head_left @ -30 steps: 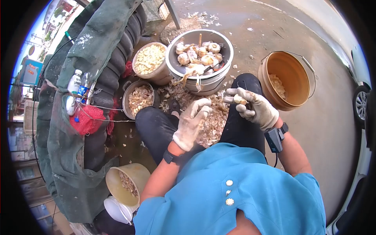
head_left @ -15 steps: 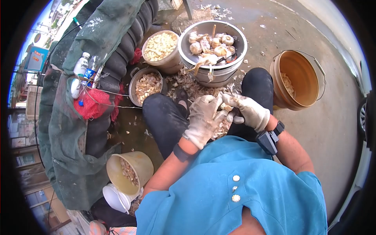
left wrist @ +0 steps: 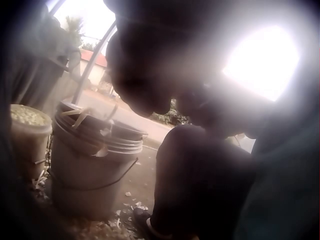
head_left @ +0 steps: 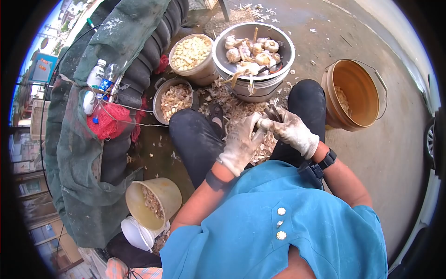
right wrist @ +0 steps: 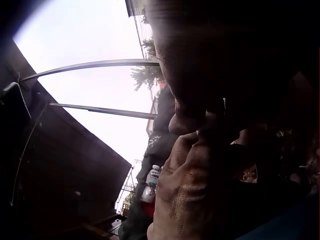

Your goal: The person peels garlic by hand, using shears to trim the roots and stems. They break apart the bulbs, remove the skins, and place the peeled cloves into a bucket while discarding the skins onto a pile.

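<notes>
In the head view both gloved hands meet over the lap. The left hand (head_left: 240, 144) has its fingers curled round garlic that is almost wholly hidden between the gloves. Against it, the thumb of the right hand (head_left: 296, 132) presses, while a small dark tool (head_left: 274, 113) sticks up from this hand's fingers; its shape is unclear. Below the hands lies a heap of garlic skins (head_left: 264, 151). Whole bulbs (head_left: 262, 59) fill the grey basin (head_left: 287, 56) in front. The left wrist view shows the hand only as a dark shape; in the right wrist view gloved fingers (right wrist: 187, 185) touch.
Behind the left knee stand a bucket of peeled cloves (head_left: 189, 53) and a pot of cloves and skins (head_left: 174, 101). A brown bucket (head_left: 355, 90) is at the right, a tilted cream bucket (head_left: 169, 197) at the lower left. Bottles (head_left: 96, 76) hang by the cloth-covered tyres.
The hands, apart a second ago, have come together over the lap. The garlic seen between them half a second ago is now mostly covered, and the dark tool shows more clearly.
</notes>
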`<action>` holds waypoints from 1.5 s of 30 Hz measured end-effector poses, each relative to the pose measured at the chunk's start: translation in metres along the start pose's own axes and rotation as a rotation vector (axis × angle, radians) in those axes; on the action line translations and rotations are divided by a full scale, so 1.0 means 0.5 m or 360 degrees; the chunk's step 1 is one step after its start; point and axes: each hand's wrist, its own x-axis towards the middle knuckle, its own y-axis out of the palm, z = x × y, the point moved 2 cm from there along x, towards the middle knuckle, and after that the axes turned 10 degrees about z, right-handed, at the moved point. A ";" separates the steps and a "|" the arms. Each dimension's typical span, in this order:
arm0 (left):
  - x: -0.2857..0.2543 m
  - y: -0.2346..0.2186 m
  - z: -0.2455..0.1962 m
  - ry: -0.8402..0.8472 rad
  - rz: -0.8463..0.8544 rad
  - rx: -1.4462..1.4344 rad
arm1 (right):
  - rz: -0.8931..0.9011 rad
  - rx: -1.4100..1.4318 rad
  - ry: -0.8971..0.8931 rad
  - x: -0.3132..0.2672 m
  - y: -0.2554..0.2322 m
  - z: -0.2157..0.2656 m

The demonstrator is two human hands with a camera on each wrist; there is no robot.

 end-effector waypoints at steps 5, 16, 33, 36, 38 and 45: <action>-0.003 -0.013 -0.007 -0.0193 0.0040 -0.0737 | 0.0107 0.0107 0.0000 -0.007 0.002 0.005; -0.010 0.002 0.013 -0.0214 0.0089 -0.2230 | 0.0218 0.0596 -0.0045 -0.013 0.002 -0.001; -0.029 -0.006 0.039 -0.0232 0.0042 -0.2076 | 0.0192 0.0649 -0.0049 -0.008 -0.001 -0.023; -0.026 -0.021 0.015 -0.0328 0.0144 -0.1763 | -0.0135 0.0079 -0.0110 -0.012 0.012 -0.009; -0.028 -0.030 0.009 -0.0316 0.0186 -0.1601 | -0.0143 -0.0110 -0.0132 -0.010 0.010 -0.020; -0.024 -0.063 0.006 -0.0159 0.0343 -0.1267 | -0.0062 -0.0351 -0.0486 -0.026 0.012 -0.026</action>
